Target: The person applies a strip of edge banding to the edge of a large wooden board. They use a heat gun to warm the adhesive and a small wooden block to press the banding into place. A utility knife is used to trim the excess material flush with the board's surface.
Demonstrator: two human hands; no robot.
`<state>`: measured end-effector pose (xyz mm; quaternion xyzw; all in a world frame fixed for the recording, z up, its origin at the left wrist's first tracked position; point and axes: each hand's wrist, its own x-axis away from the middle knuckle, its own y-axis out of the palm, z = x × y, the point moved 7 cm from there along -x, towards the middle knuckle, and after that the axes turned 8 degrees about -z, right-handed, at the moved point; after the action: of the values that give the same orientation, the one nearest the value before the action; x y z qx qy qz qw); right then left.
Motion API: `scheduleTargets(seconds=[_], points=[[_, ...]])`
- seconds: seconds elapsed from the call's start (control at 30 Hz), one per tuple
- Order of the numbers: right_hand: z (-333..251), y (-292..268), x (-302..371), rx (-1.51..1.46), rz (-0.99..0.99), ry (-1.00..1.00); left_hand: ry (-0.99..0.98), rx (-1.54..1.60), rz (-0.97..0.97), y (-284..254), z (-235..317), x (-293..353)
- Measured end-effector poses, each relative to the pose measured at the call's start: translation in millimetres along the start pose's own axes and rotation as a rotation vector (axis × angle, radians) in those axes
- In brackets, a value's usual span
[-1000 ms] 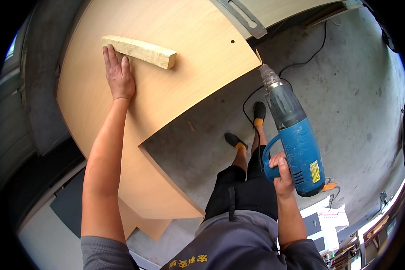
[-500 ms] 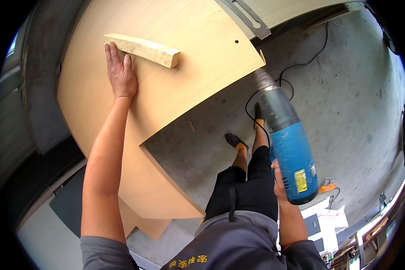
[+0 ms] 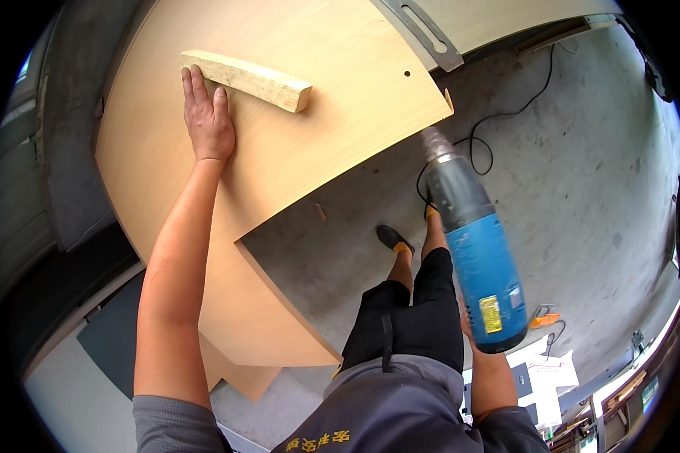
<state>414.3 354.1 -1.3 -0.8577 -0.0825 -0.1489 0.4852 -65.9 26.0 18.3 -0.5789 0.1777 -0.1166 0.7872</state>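
My left hand (image 3: 208, 124) lies flat on a light wood-grain board (image 3: 310, 143), fingers stretched out. Its fingertips touch the near side of a pale wooden block (image 3: 249, 79) lying on the board. In my right hand (image 3: 466, 321) is a blue and black heat gun (image 3: 482, 253), its grip and most of the fingers hidden behind the body. The metal nozzle points up at the board's near edge, just left of the right corner. A short end of edge-banding strip (image 3: 449, 103) sticks out at that corner.
A slotted grey metal bar (image 3: 423, 34) lies at the back beside another board (image 3: 499, 21). A black cable (image 3: 506, 113) loops over the concrete floor (image 3: 582, 166). An orange object (image 3: 544, 320) sits at the right, near white boxes (image 3: 540, 385).
The heat gun has shifted left, its nozzle moving away from the corner along the board's near edge. My left hand stays on the board beside the block.
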Motion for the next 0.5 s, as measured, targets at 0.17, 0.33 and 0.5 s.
scheduleTargets(seconds=[0.17,0.33,0.5], points=[[-6,10,5,0.168,0.166,0.068,0.008,-0.013,-0.003,1,2,-2],[-16,-1,1,0.267,0.209,-0.011,-0.008,-0.011,-0.002,0,-1,-1],[-5,1,4,0.087,0.216,0.085,-0.022,-0.003,-0.006,2,0,-1]])
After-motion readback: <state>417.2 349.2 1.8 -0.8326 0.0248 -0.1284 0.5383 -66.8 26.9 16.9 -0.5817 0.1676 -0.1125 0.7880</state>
